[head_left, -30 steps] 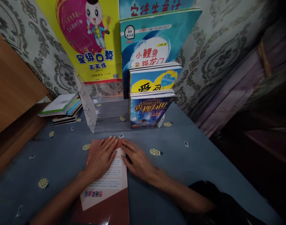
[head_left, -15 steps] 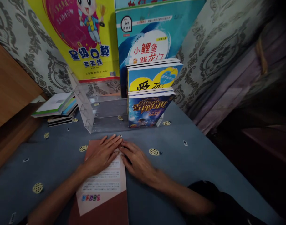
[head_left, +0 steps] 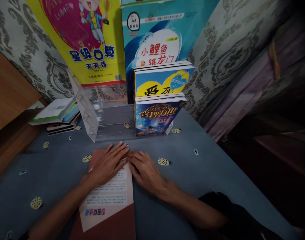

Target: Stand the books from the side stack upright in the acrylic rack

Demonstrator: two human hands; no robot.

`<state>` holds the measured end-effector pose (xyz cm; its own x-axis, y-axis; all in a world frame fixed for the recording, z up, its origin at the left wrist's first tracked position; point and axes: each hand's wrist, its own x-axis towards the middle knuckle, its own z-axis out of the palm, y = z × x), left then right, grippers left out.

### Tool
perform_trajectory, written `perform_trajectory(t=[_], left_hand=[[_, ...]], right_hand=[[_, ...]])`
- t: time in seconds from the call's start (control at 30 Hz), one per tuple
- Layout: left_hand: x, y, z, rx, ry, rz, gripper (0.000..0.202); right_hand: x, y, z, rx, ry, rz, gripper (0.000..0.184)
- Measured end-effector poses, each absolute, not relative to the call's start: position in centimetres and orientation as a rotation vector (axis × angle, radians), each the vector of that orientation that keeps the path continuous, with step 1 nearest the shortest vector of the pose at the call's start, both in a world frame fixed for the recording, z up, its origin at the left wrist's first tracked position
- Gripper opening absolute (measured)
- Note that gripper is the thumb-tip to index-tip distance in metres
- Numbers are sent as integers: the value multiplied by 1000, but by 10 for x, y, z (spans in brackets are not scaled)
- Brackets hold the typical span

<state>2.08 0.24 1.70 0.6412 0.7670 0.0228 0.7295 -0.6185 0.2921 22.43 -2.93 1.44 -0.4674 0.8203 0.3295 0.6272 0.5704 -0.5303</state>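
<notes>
A thin brown book with a white text panel (head_left: 109, 203) lies flat on the blue cloth-covered table (head_left: 205, 173) in front of me. My left hand (head_left: 108, 163) rests flat on its upper part with the fingers stretched out. My right hand (head_left: 144, 170) lies flat beside it on the book's right edge, fingers extended, its fingertips touching those of the left hand near the book's top corner. Neither hand holds anything.
A clear acrylic book stand (head_left: 97, 116) stands behind the hands, with two upright books, a dark blue one (head_left: 156, 115) in front of a light blue one (head_left: 162, 83). Large yellow (head_left: 92, 43) and teal (head_left: 155, 40) books lean on the patterned wall. A stack of books (head_left: 59, 115) lies at left.
The view has drifted slightly, so everything sits a little lower-left. Both hands stay flat on the brown book in nearly the same pose.
</notes>
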Motion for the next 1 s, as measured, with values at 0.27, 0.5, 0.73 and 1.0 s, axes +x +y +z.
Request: perform_trajectory(t=[0.27, 0.5, 0.73, 1.0], left_hand=[[18, 4, 13, 2650, 1200, 224, 51], [19, 1, 10, 2767, 1196, 333, 48], [26, -4, 7, 2938, 1167, 473, 42], [30, -6, 10, 2894, 1138, 494, 38]], right_hand=[[225, -28, 9, -1089, -2217, 423, 19], [229, -24, 11, -1071, -2210, 452, 19], [234, -19, 6, -1061, -1991, 664, 33], [239, -10, -3, -1032, -2010, 727, 53]])
